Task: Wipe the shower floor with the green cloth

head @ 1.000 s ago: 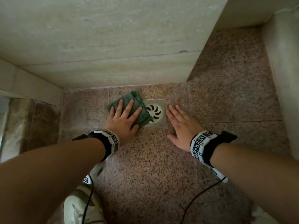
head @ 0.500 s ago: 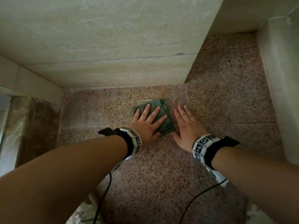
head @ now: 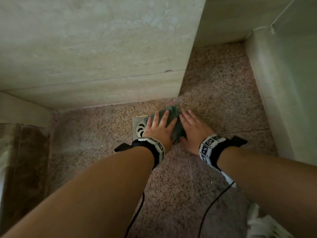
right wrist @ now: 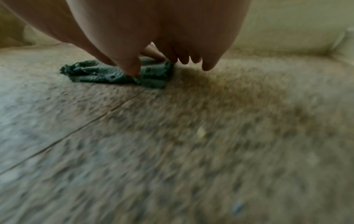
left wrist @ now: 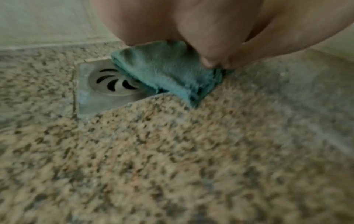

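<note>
The folded green cloth (head: 173,115) lies on the speckled granite shower floor (head: 171,194), just right of the square metal drain (head: 139,129). My left hand (head: 159,128) presses flat on the cloth with straight, spread fingers and covers most of it. In the left wrist view the cloth (left wrist: 168,72) overlaps the drain's (left wrist: 109,83) right edge. My right hand (head: 194,130) lies flat on the floor beside the cloth. In the right wrist view its thumb rests on the cloth's (right wrist: 103,75) bunched edge.
A pale tiled wall (head: 94,57) stands right behind the cloth, with its corner (head: 181,86) just above it. Another pale wall (head: 283,83) bounds the floor on the right. Two black cables (head: 214,201) trail from the wristbands. Something white (head: 264,225) lies at the bottom right.
My left hand has slid the cloth to the right, from left of the drain, over it, up against my right hand. The drain's left part shows again. The right hand has stayed put.
</note>
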{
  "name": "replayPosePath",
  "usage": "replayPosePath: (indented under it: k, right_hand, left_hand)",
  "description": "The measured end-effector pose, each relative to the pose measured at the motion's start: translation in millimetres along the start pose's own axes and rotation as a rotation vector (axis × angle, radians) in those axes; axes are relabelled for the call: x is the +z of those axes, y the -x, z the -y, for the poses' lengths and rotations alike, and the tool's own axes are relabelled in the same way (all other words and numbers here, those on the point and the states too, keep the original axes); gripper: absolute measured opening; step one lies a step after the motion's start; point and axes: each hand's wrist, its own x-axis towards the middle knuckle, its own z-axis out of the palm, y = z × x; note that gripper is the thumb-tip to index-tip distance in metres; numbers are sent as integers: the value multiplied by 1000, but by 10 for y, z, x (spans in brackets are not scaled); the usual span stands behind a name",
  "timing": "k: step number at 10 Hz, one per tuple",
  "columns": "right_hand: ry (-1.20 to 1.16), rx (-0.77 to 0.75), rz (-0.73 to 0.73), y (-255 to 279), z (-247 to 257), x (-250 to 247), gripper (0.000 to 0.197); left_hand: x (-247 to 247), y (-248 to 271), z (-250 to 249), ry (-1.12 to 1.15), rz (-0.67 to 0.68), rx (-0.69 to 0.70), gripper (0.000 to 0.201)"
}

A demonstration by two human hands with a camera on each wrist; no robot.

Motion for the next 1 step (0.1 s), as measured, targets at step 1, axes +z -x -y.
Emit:
replayPosePath:
  k: [1]
  right_hand:
    - [5,-18,65,-15,59,-374,74]
  left_hand:
    - [-252,144,-143,109,24,-109,71]
